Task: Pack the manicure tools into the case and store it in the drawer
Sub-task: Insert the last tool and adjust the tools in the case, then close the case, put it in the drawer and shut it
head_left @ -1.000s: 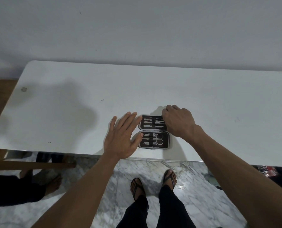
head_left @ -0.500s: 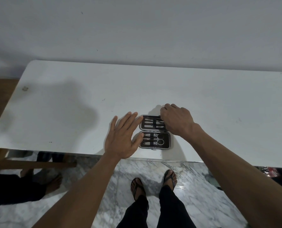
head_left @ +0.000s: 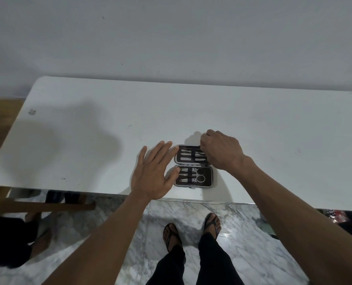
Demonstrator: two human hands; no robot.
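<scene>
A small dark rectangular manicure case point(head_left: 193, 166) lies open near the front edge of the white rectangular table point(head_left: 88, 130), its two halves flat; thin metal tools and small silver scissors point(head_left: 198, 175) sit under straps inside; the left hand point(head_left: 153, 174) is spread flat — fingers straight, thumb touching the case's near half; the right hand point(head_left: 222, 151) curls over the far half's right end — whether it pinches anything cannot be told.

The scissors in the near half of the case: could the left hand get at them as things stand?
Probably yes. The left hand lies open beside the case, its thumb at the near half's edge, and nothing covers the scissors; the right hand is over the far half.
</scene>
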